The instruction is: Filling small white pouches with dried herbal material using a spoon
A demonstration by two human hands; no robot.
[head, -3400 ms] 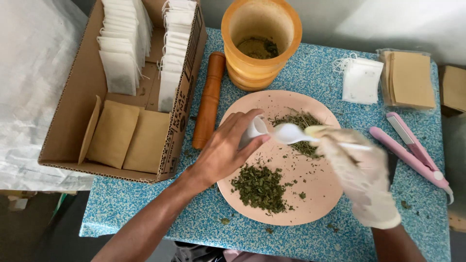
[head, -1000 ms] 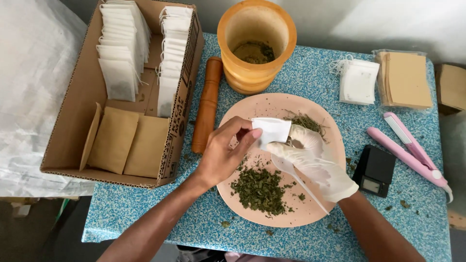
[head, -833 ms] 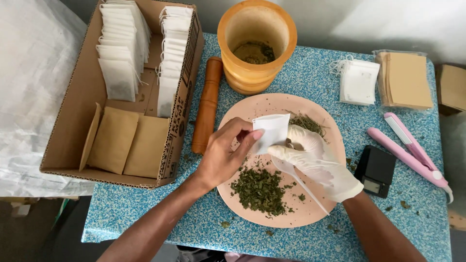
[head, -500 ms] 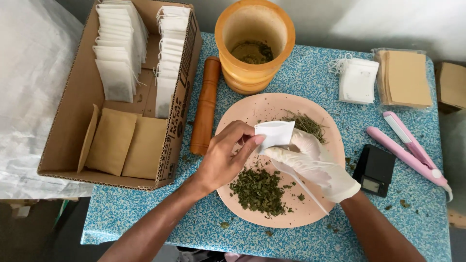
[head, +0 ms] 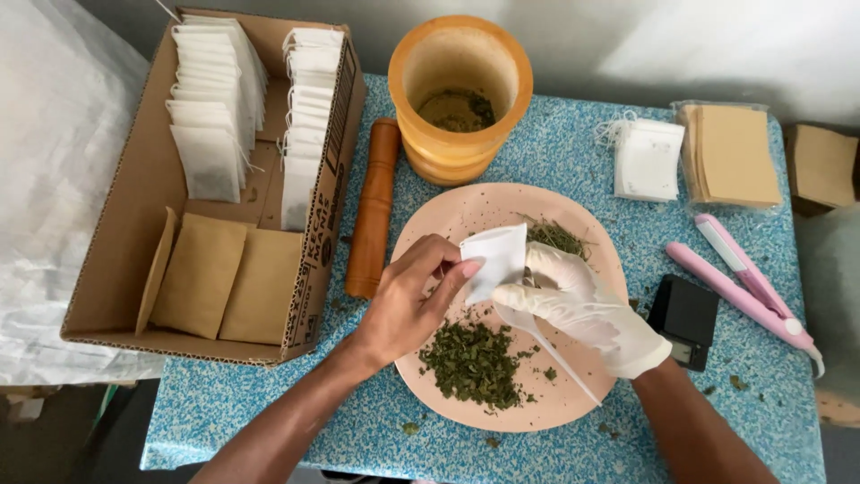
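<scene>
- The left hand (head: 408, 309), bare, pinches a small white filter bag (head: 494, 260) by its edge between thumb and fingers, holding it over the middle of the pink plate (head: 430, 224).
- The right hand (head: 582, 305), in a white glove, now lies close against the bag with its fingers curled around a thin white spoon handle (head: 564, 363) that slants down toward the plate's near rim; a few seconds ago the spoon was out to the right, clear of the bag.
- The bag has come up from lying low in the left hand to standing upright, mouth toward the glove, so the scoop looks to be meeting the bag's opening.
- Dried green leaf (head: 475, 363) lies heaped on the near side of the plate, a smaller tuft (head: 557, 237) behind the bag; both heaps look unchanged.
- On the bench (head: 573, 148), the wooden mortar (head: 460, 94), pestle (head: 372, 206), black scale (head: 685, 318) and the box of filled bags (head: 134, 224) lie where they were.
</scene>
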